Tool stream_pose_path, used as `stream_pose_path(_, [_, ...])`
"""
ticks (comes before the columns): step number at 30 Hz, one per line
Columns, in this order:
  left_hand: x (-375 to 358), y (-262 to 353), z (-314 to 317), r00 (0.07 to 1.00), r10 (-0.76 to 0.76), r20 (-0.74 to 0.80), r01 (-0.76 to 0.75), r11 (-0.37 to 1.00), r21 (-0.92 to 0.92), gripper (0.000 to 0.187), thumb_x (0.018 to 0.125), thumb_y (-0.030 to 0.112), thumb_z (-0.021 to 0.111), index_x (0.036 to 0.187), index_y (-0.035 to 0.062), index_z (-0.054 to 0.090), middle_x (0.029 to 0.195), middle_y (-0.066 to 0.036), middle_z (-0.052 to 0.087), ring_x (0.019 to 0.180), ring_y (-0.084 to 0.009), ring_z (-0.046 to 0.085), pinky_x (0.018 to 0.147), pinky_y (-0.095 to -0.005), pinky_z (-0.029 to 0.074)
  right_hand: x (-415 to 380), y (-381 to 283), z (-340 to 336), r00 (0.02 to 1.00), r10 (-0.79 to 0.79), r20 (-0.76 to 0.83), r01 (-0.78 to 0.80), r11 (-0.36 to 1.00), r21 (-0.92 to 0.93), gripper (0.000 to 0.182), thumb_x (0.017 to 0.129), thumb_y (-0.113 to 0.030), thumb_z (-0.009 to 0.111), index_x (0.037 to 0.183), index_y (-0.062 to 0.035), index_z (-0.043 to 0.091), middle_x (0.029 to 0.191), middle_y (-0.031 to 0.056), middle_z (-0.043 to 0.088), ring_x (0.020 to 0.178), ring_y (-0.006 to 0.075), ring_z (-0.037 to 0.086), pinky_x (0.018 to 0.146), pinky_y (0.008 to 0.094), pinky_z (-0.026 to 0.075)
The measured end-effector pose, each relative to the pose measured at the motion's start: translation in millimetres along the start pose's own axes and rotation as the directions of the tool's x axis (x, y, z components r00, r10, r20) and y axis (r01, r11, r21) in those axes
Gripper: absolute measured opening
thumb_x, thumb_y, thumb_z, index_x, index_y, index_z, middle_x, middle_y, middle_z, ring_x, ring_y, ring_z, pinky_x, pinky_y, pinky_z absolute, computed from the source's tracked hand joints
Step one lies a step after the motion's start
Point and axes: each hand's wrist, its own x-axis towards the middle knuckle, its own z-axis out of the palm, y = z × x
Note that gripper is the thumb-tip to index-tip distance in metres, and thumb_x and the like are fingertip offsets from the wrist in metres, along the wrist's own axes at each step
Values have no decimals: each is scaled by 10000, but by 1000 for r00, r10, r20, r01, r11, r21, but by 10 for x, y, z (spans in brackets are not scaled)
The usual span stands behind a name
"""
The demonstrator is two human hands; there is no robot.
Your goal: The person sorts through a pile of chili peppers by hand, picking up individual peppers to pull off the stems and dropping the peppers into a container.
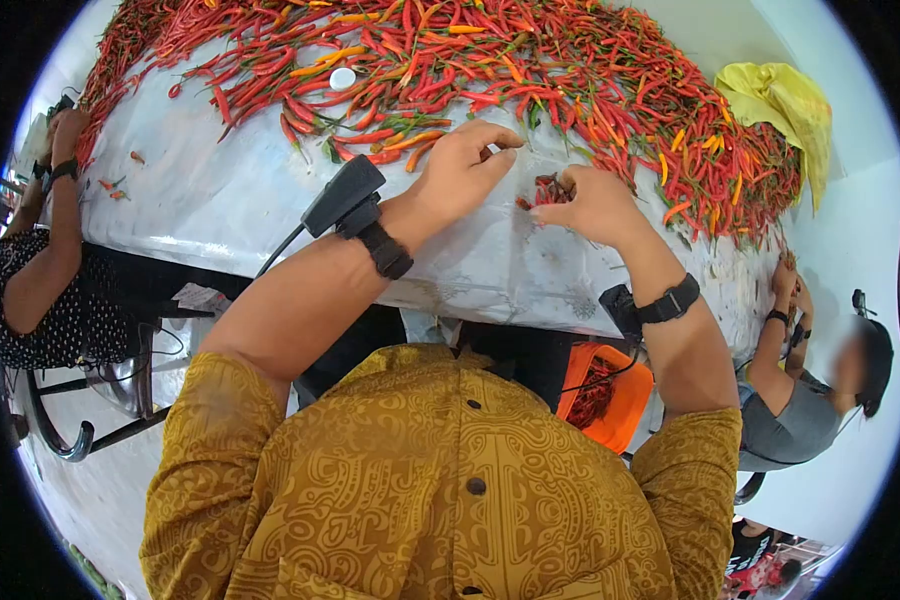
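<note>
My left hand (468,168) is over the covered table, thumb and index finger curled toward each other; whether anything small sits between them cannot be made out. To its right, my right hand (592,205) is closed around several dark red chilies (549,190), whose ends stick out between thumb and fingers. A large heap of red, orange and green chilies (450,60) spreads beyond both hands. Its near edge lies close to my left fingers and my right knuckles. Both wrists wear black straps with box-shaped devices.
A white cap (342,78) lies by the heap on the table (170,200). At the right back is a yellow bag (780,110). An orange basket (625,400) holding red chilies is below the table edge. One person (40,280) works at left, another (790,420) at right.
</note>
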Motion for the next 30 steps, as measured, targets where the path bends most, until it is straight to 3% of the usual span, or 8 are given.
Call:
stream_pose_path(3, [6, -7, 2, 1000, 2, 8, -2, 1000, 19, 211, 824, 96, 561, 1013, 14, 608, 901, -43, 580, 759, -97, 519, 680, -241, 427, 7, -83, 56, 994, -89, -59, 82, 990, -119, 381, 614, -355, 701, 738, -3, 625, 737, 181, 618, 738, 321, 607, 673, 397, 470])
stream_pose_path(11, [6, 17, -5, 1000, -21, 10, 21, 1000, 21, 207, 826, 100, 559, 1010, 18, 611, 899, -49, 585, 765, -103, 533, 687, -251, 438, 45, -114, -6, 994, -70, 88, 88, 972, -219, 259, 605, -238, 646, 746, -22, 626, 755, 183, 615, 758, 339, 601, 686, 415, 474])
stream_pose_path(15, [15, 16, 7, 1000, -30, 7, 30, 999, 41, 210, 827, 105, 559, 1010, 18, 613, 893, -51, 588, 760, -109, 538, 687, -256, 442, 53, -28, -48, 995, -73, 71, 83, 985, -153, 250, 605, -228, 649, 756, -30, 627, 768, 181, 614, 761, 334, 599, 685, 411, 473])
stream_pose_path(18, [19, 1, 21, 998, 45, -50, -43, 998, 35, 200, 782, 136, 596, 951, 35, 633, 892, -115, 611, 705, -193, 571, 647, -294, 467, 188, 4, -125, 997, -76, -18, 74, 990, -119, 244, 605, -203, 647, 772, -27, 623, 781, 182, 611, 763, 331, 598, 686, 411, 471])
stream_pose_path(20, [18, 24, 0, 1000, 28, -11, -27, 996, 89, 214, 823, 109, 561, 1012, 22, 614, 892, -53, 589, 766, -119, 543, 692, -258, 442, 254, -58, -166, 994, -107, -25, 106, 993, -49, 235, 608, -188, 643, 769, -19, 615, 791, 183, 610, 762, 336, 596, 684, 415, 468])
stream_pose_path(23, [19, 12, -1, 1000, 7, -16, -6, 997, 78, 212, 824, 108, 561, 1010, 23, 617, 881, -45, 587, 760, -109, 535, 686, -253, 439, 334, -44, -66, 973, -229, 20, 229, 953, -200, 230, 602, -177, 646, 757, -12, 606, 782, 184, 608, 760, 339, 594, 675, 416, 466])
stream_pose_path(26, [22, -14, 6, 1000, 16, -27, -14, 999, 44, 207, 827, 109, 560, 1006, 22, 618, 866, -35, 581, 746, -97, 522, 677, -246, 434, 411, -6, -22, 962, -262, 71, 272, 935, -230, 216, 589, -152, 645, 748, -14, 595, 680, 172, 591, 632, 318, 580, 591, 389, 449])
stream_pose_path(30, [23, -13, -4, 999, 13, -29, -12, 999, 47, 202, 828, 108, 559, 1000, 20, 618, 855, -23, 573, 725, -84, 505, 661, -239, 427, 356, 5, -87, 965, -228, 130, 250, 948, -198, 216, 585, -143, 646, 748, -13, 587, 679, 172, 580, 628, 314, 568, 578, 389, 434])
